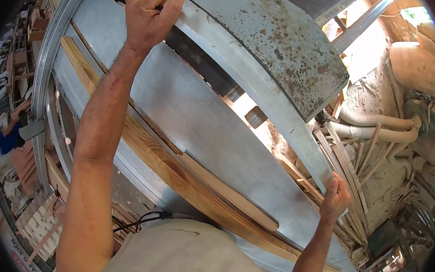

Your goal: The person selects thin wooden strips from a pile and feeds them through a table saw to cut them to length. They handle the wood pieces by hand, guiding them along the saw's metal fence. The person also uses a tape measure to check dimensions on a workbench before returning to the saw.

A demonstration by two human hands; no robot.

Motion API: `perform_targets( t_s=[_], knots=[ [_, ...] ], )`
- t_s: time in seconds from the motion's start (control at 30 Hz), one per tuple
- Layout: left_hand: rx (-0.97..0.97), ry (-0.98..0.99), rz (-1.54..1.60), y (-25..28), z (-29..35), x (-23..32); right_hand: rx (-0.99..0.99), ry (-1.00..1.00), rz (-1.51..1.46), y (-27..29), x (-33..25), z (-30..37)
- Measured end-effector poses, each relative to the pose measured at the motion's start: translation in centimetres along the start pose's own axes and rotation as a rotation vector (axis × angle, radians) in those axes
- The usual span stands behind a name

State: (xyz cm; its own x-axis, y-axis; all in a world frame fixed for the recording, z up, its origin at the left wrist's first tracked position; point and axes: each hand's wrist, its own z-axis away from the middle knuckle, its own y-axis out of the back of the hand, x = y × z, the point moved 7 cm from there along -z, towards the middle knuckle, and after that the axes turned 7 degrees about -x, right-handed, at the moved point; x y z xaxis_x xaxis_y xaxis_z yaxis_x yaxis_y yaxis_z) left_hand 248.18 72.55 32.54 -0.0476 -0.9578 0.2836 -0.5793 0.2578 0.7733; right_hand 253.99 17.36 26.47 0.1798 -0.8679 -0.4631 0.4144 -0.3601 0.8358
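Two bare hands, both on the bar. Read left to right.

Far left: co-worker (5, 142) in blue, well apart, no contact.

Left hand (150, 20): fingers curled over the bar's edge, thumb along it; appears to be clasping. Risk: if it slackens, this end could drop or swing, since the other hold is far off.

Middle: strip (173, 173) and board (228, 190) lie on the table (194, 103), just beside each other. Neither is held; a forearm or shirt brushing them could shift them. Bar (252, 77) slants from upper left to lower right, over the open gap and along the near side of the rusty housing (296, 50). Risk: fingers pinched between bar and housing if the two close up.

Right hand (335, 199): thumb and fingers pinching the bar near its lower end. Small hold; a slip here would let the end fall toward the offcuts (361, 185).

Hidden: left fingertips, behind the bar; bar's upper end, cut off by the frame; strip's left stretch, partly behind the left forearm; right fingertips; parts in the gap, dark or glared out. Cannot tell whether the bar is fixed or loose.
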Motion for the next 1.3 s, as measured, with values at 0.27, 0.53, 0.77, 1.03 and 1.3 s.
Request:
perform_targets(
  t_s=[0.27,0.53,0.77,1.03,1.3],
  knots=[
    [-0.011,0.025,-0.013,-1.5,0.7,-1.7,0.021,-0.046,0.019,2.5,-2.1,0.5],
    [0.077,-0.063,-0.236,-1.7,1.6,-2.7,-0.204,0.246,-0.162,1.9,-3.6,-5.4],
    [0.023,-0.001,-0.171,-0.6,1.2,-1.9,-0.624,0.244,0.07,-6.0,-10.4,-12.9],
    [0.067,-0.012,-0.125,-0.7,1.3,-1.6,-0.728,-0.569,-1.122,-14.2,-0.2,-18.0],
    [0.063,0.027,-0.095,-0.9,1.6,-2.2,-0.328,0.576,0.112,-8.5,-10.1,-16.2]
  ],
)
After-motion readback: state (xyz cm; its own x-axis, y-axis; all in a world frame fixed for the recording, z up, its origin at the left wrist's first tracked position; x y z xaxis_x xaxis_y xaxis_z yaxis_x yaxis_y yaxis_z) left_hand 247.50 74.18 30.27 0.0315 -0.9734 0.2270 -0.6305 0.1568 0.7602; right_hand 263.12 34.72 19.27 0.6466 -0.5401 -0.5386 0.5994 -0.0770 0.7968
